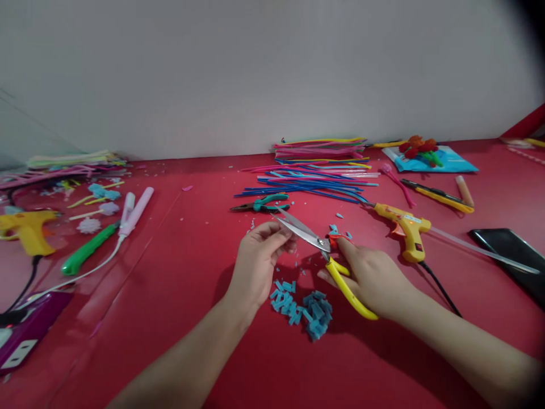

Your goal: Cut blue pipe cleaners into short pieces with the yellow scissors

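In my right hand [374,278] is a pair of scissors [302,232] with yellow and red handles. Their parted blades point up and left, reaching over the fingers of my left hand [259,253]. Those fingers are pinched together beside the blades, and whatever they hold is too small or hidden to make out. Below the scissors lie two little heaps of short light-blue cut pieces, one on the left [284,301] and one on the right [318,314]. A few more blue pieces [334,229] are scattered beyond my right hand. Teal-handled pliers [266,203] rest behind my left hand.
Coloured pipe cleaners [315,184] lie along the back. A yellow glue gun [404,227], a cutter knife [443,199] and a black phone [511,250] are on the right. Leftward are another glue gun [36,227], a green-handled tool [87,250], a pink corded tool [137,213] and a purple power strip [38,324].
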The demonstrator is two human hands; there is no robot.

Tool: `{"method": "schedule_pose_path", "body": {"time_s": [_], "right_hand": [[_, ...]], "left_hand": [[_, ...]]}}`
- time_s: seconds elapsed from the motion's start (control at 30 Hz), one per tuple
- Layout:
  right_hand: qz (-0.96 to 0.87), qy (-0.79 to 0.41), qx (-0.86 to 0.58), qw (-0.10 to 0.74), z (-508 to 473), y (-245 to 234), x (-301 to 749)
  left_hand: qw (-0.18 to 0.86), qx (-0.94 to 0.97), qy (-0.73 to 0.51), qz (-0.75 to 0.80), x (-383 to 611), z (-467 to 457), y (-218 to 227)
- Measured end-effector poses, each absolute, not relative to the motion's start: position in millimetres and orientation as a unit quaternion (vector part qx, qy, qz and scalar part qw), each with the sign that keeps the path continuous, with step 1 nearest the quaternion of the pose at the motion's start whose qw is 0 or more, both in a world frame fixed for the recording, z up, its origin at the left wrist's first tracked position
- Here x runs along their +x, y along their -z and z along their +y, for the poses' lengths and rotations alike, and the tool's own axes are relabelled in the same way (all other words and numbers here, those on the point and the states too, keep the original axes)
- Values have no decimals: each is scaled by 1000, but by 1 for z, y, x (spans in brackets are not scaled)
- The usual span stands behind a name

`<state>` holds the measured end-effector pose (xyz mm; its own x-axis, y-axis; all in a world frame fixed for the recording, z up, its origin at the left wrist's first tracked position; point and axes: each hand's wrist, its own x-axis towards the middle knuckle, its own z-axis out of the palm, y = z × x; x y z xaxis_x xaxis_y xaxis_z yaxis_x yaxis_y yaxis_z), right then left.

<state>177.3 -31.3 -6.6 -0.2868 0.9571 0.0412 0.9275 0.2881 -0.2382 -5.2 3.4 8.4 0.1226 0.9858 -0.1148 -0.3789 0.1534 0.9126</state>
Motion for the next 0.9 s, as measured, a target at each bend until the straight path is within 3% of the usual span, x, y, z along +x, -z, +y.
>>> {"method": "schedule_pose_path", "body": {"time_s": [0.9], "right_hand": [[-811,-34,-581,61,-32,12,179]], "left_hand": [[645,350,-560,384,-6,5,-8]]}}
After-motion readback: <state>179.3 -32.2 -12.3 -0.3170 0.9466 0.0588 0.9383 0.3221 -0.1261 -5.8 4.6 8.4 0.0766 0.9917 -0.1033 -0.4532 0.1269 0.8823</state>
